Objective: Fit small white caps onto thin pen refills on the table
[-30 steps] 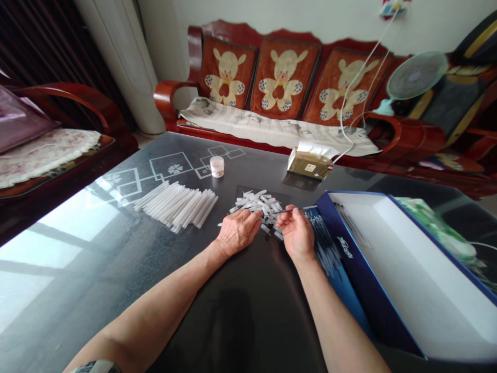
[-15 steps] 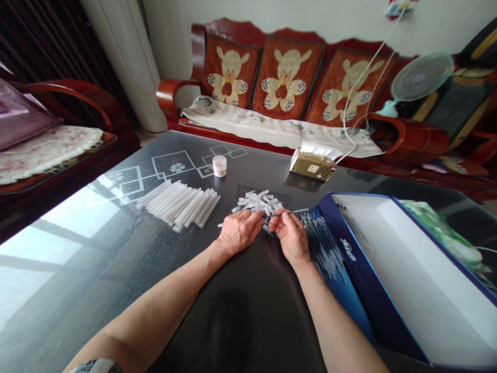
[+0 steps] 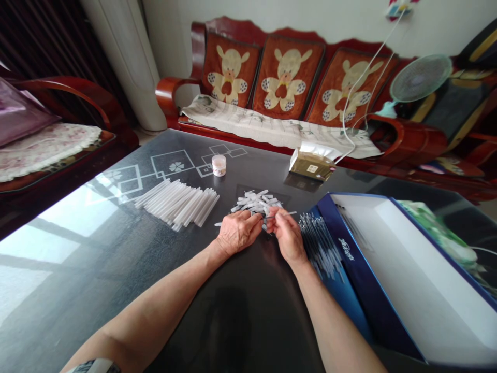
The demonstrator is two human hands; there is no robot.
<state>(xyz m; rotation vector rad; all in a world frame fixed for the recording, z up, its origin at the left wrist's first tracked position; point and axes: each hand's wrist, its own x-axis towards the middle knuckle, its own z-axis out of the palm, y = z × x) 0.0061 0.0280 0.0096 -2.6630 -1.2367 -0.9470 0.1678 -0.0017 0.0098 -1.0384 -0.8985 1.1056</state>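
My right hand [image 3: 286, 233] pinches a thin, straight stick that looks like a pen refill [image 3: 289, 213]. One end of this refill sticks out to the right past the fingers; the other points at my left fingertips. My left hand [image 3: 239, 231] rests on the dark table [image 3: 186, 290] with its fingers closed, and what they hold is hidden. Just behind both hands lies a heap of short white tapered pieces [image 3: 258, 198]. Off to the left is a row of whitish translucent tubes [image 3: 178, 203]. Several more thin refills [image 3: 322, 243] lie on the blue box flap, right of my right hand.
A blue box [image 3: 419, 269] with a white inside stands open at the right. Toward the back are a small round tub [image 3: 219, 166] and a tissue box [image 3: 312, 163]. Green-and-white packaging [image 3: 446, 238] lies behind the blue box. A wooden sofa [image 3: 174, 96] borders the far side.
My right hand has shifted slightly left, closer to my left hand. The refill now shows sticking out to the right of its fingers. My left hand has barely moved.
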